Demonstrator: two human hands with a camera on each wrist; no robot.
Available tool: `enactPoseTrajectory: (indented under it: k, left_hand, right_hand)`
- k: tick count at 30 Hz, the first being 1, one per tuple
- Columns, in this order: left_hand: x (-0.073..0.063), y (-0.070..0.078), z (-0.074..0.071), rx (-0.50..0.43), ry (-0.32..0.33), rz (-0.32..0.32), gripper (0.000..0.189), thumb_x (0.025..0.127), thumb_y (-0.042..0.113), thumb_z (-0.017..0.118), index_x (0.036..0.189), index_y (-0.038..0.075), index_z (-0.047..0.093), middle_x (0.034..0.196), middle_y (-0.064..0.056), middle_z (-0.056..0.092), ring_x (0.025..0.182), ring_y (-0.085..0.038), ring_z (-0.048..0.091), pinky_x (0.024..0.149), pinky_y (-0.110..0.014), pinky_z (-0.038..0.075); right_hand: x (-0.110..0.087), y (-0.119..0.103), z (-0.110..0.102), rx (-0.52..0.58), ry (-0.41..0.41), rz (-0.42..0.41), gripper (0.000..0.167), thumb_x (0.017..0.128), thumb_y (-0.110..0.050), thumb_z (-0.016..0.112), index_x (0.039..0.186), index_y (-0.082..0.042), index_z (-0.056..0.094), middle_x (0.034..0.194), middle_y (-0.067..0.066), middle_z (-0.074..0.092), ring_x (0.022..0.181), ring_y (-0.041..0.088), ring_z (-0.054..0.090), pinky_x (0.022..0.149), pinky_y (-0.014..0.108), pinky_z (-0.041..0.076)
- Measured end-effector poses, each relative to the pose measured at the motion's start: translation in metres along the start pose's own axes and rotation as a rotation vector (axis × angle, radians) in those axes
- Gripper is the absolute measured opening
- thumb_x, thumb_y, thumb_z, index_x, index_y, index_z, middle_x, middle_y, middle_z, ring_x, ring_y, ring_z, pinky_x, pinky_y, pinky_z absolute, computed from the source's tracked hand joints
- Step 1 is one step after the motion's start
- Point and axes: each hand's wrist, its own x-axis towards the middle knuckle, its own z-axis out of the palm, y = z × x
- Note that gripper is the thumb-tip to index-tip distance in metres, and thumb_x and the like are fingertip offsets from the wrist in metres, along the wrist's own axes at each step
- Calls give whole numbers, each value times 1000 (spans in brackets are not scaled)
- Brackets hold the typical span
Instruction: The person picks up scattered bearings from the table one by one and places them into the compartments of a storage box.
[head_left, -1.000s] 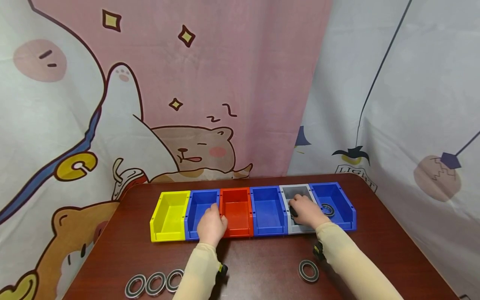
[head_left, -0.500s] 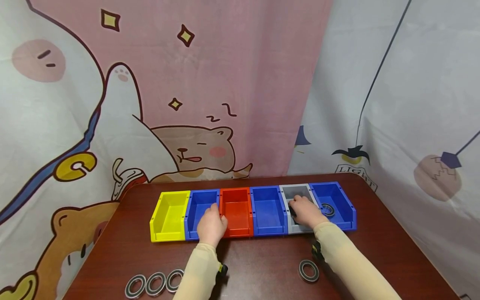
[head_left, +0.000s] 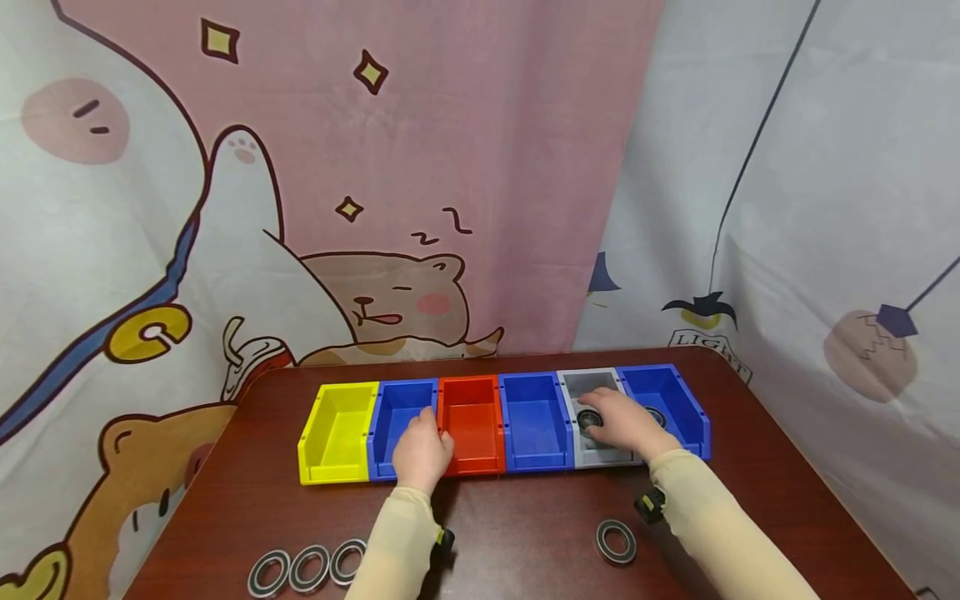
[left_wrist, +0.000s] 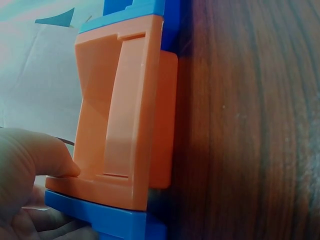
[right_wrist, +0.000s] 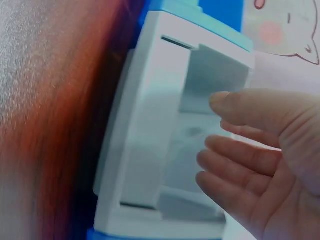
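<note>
My left hand (head_left: 423, 453) holds the adjoining walls of a blue bin (head_left: 383, 467) and the red bin (head_left: 471, 463). In the left wrist view its thumb (left_wrist: 57, 157) lies on the red bin's edge, with the other fingers over the blue side. My right hand (head_left: 624, 423) hovers at the grey bin (head_left: 596, 457), its fingers spread and nothing between them, as the right wrist view also shows. A ball bearing (head_left: 588, 419) sits in the grey bin beside the fingertips. Another bearing (head_left: 657, 416) is in the far-right blue bin (head_left: 693, 429), partly hidden by the right hand.
A yellow bin (head_left: 337, 475) ends the row on the left, and another blue bin (head_left: 537, 460) stands between red and grey. One bearing (head_left: 615, 542) lies on the table (head_left: 525, 533) at front right. Three more bearings (head_left: 308, 569) line up at front left.
My right hand has let go of the bearing, which now shows in the grey bin. The fingers have opened and the hand has shifted slightly right. My left hand stays put.
</note>
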Motion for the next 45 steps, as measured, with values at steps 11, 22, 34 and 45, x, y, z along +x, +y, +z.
enactPoseTrajectory:
  k: [11,22,34,45]
  left_hand:
    - [-2,0,-1,-2,-2,0,41,85,16,72,118,-5,59,97,-21,65,80,-37,65,69,-52,56]
    - [-1,-1,1,1,13,17,40,85,16,72,116,-5,60,93,-21,65,77,-36,65,65,-51,55]
    - [0,0,0,-7,8,16,40,85,16,72,117,-6,60,94,-21,65,77,-36,65,66,-51,56]
    - [-1,0,1,0,7,14,45,85,17,71,121,-7,59,98,-23,66,81,-37,66,69,-52,56]
  right_hand:
    - [-24,3,-15,76,161,-15,29,84,-9,77,112,-6,71,97,2,69,86,18,65,74,41,55]
    - [-47,-1,-23,181,286,-91,23,82,-3,77,104,-12,73,90,-9,66,79,7,60,70,31,55]
    - [-74,-3,-13,277,254,-193,30,83,-5,78,108,-20,70,93,-8,67,80,4,60,67,28,54]
    - [-98,-4,4,270,116,-303,35,82,-22,81,114,-17,67,103,-5,67,88,11,63,74,32,55]
